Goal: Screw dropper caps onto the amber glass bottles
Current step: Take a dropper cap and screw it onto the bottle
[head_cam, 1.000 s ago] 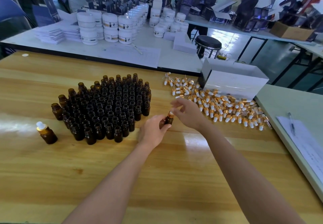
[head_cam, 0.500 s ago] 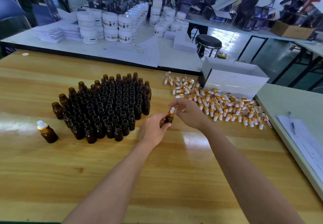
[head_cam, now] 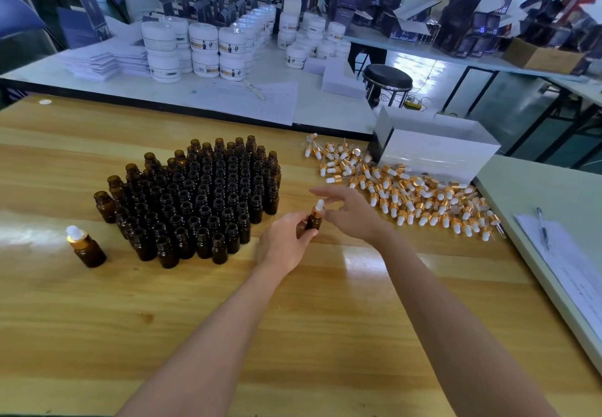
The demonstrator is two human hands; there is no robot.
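"Amber glass fills my head view. Which piece is in work?"

"The amber bottle [head_cam: 313, 222] in my left hand [head_cam: 283, 244]. The fingers are curled round it and it stands upright at the right edge of the cluster of open bottles [head_cam: 202, 198]. Whether its base rests on the wooden bench [head_cam: 163, 319] I cannot tell. A dropper cap [head_cam: 318, 207] with a gold collar and a white bulb sits on its neck."

"And my right hand?"

"My right hand [head_cam: 351, 214] is just beside the cap. The fingers are stretched out and spread, and the forefinger reaches over the bulb. I cannot tell whether the thumb touches the collar."

"What crowds the hands?"

"The cluster stands tightly packed just left of my left hand. The pile of loose dropper caps [head_cam: 407, 192] lies to the right of my right hand and runs up to a white box [head_cam: 433, 152]. One capped bottle [head_cam: 86, 247] stands alone at the far left, apart from the cluster. A pale table [head_cam: 527, 195] with a pen [head_cam: 542, 227] on it butts the bench on the right. Beyond the bench are white jars [head_cam: 202, 48] and a black stool [head_cam: 387, 77]."

"What differs from a second ago?"

"Then my right fingers were curled over the cap and hid the bulb, and half a second ago they pinched it. Now they are opened out and the bulb shows whole. The bottle and my left hand have kept their place."
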